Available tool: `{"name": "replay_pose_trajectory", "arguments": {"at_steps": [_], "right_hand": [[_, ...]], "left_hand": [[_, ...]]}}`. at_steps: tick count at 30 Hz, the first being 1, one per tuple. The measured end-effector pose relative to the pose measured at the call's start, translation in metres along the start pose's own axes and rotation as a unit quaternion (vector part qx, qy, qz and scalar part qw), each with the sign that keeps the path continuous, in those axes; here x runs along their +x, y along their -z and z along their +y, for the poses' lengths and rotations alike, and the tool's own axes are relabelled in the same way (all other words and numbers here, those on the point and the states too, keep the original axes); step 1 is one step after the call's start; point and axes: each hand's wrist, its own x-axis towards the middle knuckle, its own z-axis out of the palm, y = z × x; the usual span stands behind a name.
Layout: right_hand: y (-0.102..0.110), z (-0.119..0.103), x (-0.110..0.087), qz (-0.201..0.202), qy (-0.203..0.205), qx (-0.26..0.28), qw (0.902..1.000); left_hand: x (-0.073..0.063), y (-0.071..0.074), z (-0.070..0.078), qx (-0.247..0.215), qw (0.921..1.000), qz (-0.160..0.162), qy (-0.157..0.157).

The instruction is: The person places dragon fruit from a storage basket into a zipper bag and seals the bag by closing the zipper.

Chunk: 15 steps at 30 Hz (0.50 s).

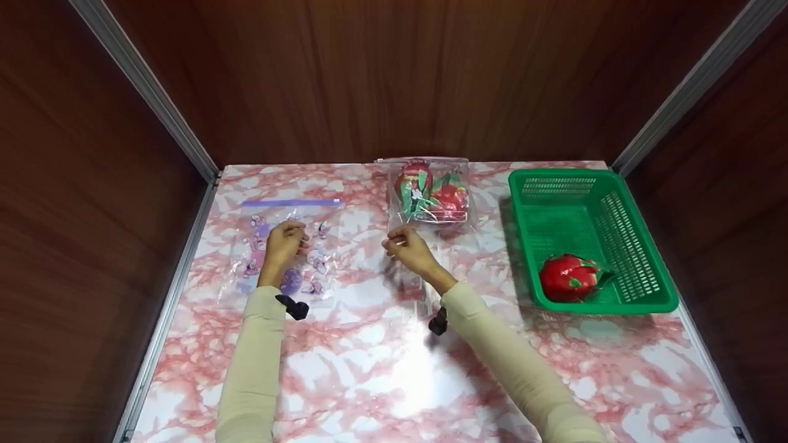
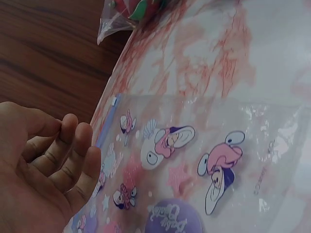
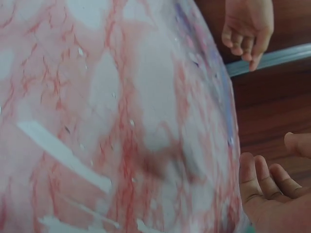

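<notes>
The printed zip bag [image 1: 317, 261] lies flat at centre left of the head view, beneath the left hand [image 1: 284, 246], whose loose fingers grasp nothing; the right hand [image 1: 409, 249], below the clear bag [image 1: 452, 161] of 2 red fruits [image 1: 452, 203] at upper centre, is likewise empty. Unpinned, its thin film could slide or crease if either hand or the black wrist device [image 1: 295, 307] snags it.
</notes>
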Motion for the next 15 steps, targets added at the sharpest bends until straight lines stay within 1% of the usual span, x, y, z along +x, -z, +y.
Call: {"name": "replay_pose_trajectory", "arguments": {"at_steps": [5,8,11,15], "right_hand": [[-0.010,0.001,0.000,-0.015,0.004,-0.002,0.9999],[-0.015,0.001,-0.001,-0.027,-0.005,0.003,0.9996],[-0.020,0.001,-0.001,-0.039,-0.013,0.005,0.9991],[-0.026,0.002,0.000,-0.048,-0.017,0.009,0.9987]], "left_hand": [[-0.001,0.008,-0.004,-0.011,0.9999,0.009,0.004],[-0.003,0.012,-0.005,-0.021,0.9997,0.009,0.013],[-0.004,0.016,-0.007,-0.022,0.9995,0.018,0.013],[-0.004,0.021,-0.011,0.019,0.9989,0.042,0.004]]}}
